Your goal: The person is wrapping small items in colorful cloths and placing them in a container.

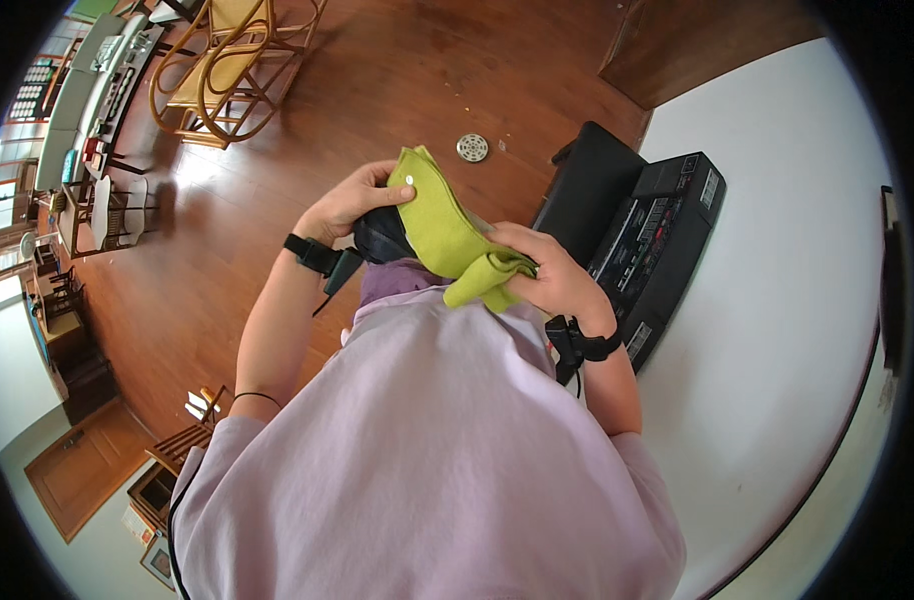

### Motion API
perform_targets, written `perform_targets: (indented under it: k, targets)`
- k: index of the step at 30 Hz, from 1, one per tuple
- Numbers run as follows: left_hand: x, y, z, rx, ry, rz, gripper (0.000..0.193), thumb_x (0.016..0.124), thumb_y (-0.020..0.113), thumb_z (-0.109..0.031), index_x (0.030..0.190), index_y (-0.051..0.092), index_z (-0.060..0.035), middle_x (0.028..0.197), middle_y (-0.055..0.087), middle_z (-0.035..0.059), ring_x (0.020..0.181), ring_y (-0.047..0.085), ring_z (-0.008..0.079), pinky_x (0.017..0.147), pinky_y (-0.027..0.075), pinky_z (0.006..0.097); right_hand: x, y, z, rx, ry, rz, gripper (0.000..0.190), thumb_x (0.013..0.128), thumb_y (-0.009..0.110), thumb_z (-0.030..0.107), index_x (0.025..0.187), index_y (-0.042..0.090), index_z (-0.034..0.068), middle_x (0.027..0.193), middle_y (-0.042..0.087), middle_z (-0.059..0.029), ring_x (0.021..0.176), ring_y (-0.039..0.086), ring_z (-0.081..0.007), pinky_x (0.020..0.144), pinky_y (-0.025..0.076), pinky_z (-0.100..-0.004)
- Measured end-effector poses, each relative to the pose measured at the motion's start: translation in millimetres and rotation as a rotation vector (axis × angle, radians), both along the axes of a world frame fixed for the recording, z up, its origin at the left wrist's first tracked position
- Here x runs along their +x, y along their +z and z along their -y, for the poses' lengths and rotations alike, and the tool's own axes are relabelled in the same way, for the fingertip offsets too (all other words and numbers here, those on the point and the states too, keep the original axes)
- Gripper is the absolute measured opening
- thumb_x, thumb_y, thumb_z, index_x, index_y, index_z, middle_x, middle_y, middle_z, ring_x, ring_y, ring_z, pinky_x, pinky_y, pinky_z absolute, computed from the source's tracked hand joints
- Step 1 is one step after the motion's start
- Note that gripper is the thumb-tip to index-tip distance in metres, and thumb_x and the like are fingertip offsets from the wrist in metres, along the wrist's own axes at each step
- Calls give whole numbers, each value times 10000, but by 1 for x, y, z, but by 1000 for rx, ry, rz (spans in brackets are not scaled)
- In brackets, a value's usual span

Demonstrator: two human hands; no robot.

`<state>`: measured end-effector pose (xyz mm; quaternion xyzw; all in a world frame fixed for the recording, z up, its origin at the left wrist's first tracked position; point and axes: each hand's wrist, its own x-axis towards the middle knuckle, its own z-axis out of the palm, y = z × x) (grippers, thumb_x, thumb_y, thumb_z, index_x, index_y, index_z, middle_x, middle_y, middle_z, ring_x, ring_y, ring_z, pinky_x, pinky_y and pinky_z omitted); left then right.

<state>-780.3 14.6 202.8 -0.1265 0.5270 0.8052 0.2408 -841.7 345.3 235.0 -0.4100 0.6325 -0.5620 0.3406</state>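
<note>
A lime-green felt-like cloth item [443,238] is held up in front of my body, with several layers showing along its edge. My left hand [363,196] pinches its far left end, the thumb lying beside a small white round snap or spot [409,181]. At the other end, my right hand [548,268] grips a bunched, folded-over part. Below my left hand is a dark navy or black cloth-like thing [382,235]; whether that hand also holds it, I cannot tell. Black straps with small devices circle both wrists.
A black electronic keyboard [640,232] stands along the white wall at right. A round metal drain cover [472,148] lies in the wooden floor [382,82]. A rattan armchair [224,75] is at upper left, near a long table [119,97]. A wooden chair [190,439] is at lower left.
</note>
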Motion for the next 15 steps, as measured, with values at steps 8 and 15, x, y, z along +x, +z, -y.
perform_targets:
  k: [8, 15]
  targets:
    - [-9, 38, -15, -729, 386, -428, 198, 931, 769, -106, 1038, 734, 57, 990, 741, 54, 894, 687, 155, 799, 541, 307, 9, -48, 10, 115, -388, 324, 443, 911, 550, 44, 1347, 576, -27, 1187, 684, -102, 1111, 629, -173, 987, 494, -316]
    - [30, 75, -107, -1291, 202, -896, 229, 801, 769, -45, 1015, 690, -70, 1200, 698, 87, 780, 700, 269, 664, 580, 368, 13, -63, 33, 155, -565, 451, 419, 955, 596, 88, 1356, 584, -34, 1222, 691, -136, 1122, 654, -192, 974, 517, -324]
